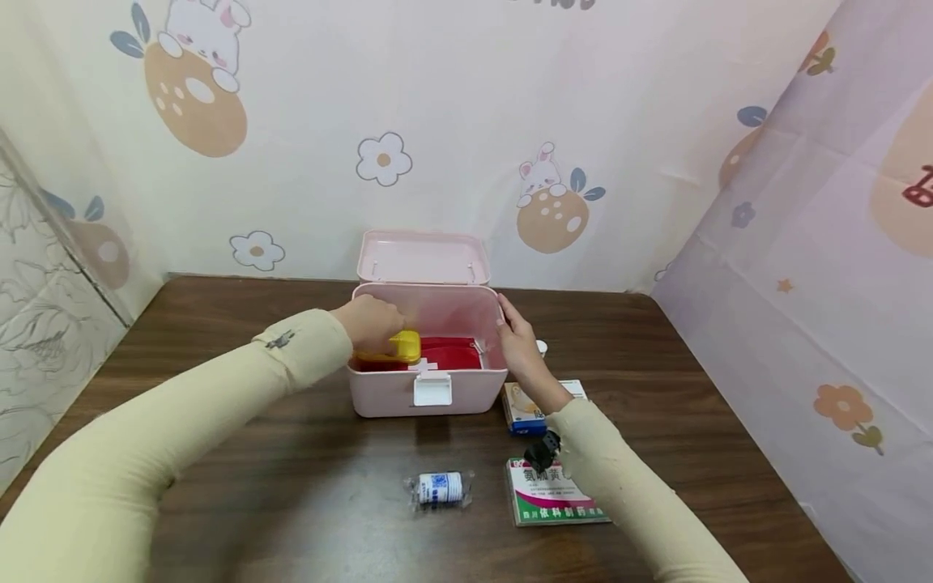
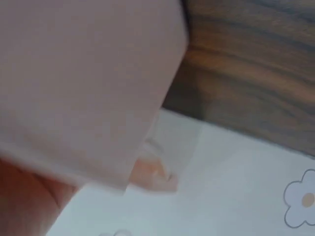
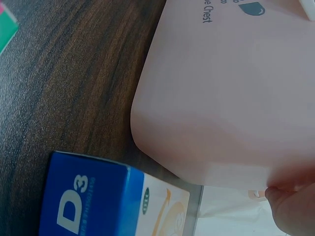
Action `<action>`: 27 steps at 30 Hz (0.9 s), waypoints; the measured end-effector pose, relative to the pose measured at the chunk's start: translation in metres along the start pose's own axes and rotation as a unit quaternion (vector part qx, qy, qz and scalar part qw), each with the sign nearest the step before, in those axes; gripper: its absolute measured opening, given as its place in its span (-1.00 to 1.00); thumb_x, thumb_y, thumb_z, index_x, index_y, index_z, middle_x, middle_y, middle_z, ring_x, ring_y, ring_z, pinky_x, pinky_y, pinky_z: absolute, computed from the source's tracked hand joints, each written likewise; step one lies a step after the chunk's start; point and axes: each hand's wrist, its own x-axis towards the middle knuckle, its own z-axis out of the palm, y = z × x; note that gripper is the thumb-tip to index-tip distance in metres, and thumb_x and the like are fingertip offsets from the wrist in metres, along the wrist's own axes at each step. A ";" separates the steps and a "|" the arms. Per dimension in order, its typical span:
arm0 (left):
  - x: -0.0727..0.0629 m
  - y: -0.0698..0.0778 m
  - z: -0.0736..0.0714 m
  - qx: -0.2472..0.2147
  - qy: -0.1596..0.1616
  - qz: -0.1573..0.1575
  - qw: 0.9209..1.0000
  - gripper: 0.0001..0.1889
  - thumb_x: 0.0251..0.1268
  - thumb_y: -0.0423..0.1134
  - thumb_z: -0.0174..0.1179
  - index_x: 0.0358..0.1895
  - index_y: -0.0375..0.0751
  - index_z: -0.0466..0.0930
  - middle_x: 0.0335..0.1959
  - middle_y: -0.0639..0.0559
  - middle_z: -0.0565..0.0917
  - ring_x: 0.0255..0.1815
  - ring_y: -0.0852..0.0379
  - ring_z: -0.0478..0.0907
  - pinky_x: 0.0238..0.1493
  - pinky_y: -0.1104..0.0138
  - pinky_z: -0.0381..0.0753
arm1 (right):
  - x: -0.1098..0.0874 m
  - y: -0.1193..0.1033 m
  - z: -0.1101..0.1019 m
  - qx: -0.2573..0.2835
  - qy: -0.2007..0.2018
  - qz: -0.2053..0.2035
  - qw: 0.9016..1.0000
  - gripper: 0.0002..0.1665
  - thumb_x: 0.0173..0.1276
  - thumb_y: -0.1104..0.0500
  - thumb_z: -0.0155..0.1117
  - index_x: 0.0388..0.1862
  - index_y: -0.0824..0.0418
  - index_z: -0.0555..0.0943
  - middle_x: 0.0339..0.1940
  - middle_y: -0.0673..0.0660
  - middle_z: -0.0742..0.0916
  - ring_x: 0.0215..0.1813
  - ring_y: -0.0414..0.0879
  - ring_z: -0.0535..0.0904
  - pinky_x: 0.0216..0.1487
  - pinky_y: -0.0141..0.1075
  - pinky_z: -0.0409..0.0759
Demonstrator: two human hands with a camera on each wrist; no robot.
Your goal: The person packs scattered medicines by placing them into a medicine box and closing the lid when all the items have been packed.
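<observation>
- Left hand [image 1: 368, 325] is down inside the pink medicine chest [image 1: 386, 397], fingers at the yellow case [image 1: 411, 346]; can't tell if it's pinching it or just pressing on it
- Right hand [image 1: 522, 350] is clamped on the chest's right rim
- Lid [image 1: 424, 257] is flipped open at the back, white latch [image 1: 433, 390] on the front
- Yellow case is at the chest's left end, right by a red zip pouch [image 1: 455, 355] with a white cross
- On the wood-look table [image 1: 291, 470]: a D3 box [image 3: 86, 201] just beside the chest, a green-and-white medicine box [image 1: 543, 494] and a plastic-wrapped roll [image 1: 440, 487] nearer the person
</observation>
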 end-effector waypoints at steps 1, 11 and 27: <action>-0.005 0.000 -0.002 0.004 0.019 0.005 1.000 -0.72 0.16 -0.05 0.31 -0.27 -0.22 0.63 -0.42 -0.02 0.65 -0.38 0.02 0.58 -0.19 0.18 0.62 | 0.000 0.000 0.002 0.002 -0.003 0.001 1.000 -0.40 0.54 0.32 -0.28 0.53 0.26 0.02 0.52 0.17 0.16 0.49 0.00 0.05 0.41 -0.14 0.13; -0.034 0.031 -0.032 0.032 0.257 0.059 0.964 -0.71 0.14 -0.13 0.32 -0.13 -0.22 0.68 -0.20 -0.08 0.71 -0.17 -0.01 0.65 -0.16 0.16 0.65 | -0.001 0.000 -0.002 -0.007 0.010 0.003 1.000 -0.41 0.54 0.31 -0.26 0.52 0.25 0.05 0.51 0.17 0.19 0.48 0.01 0.08 0.40 -0.12 0.15; -0.070 0.130 0.024 -0.066 0.296 0.181 0.935 -0.64 0.14 0.00 0.31 -0.15 -0.22 0.66 -0.34 0.08 0.65 -0.32 0.17 0.53 -0.29 0.40 0.57 | 0.001 -0.001 -0.004 -0.003 0.003 -0.002 1.000 -0.41 0.54 0.31 -0.28 0.52 0.26 0.04 0.52 0.17 0.17 0.49 -0.02 0.04 0.42 -0.15 0.10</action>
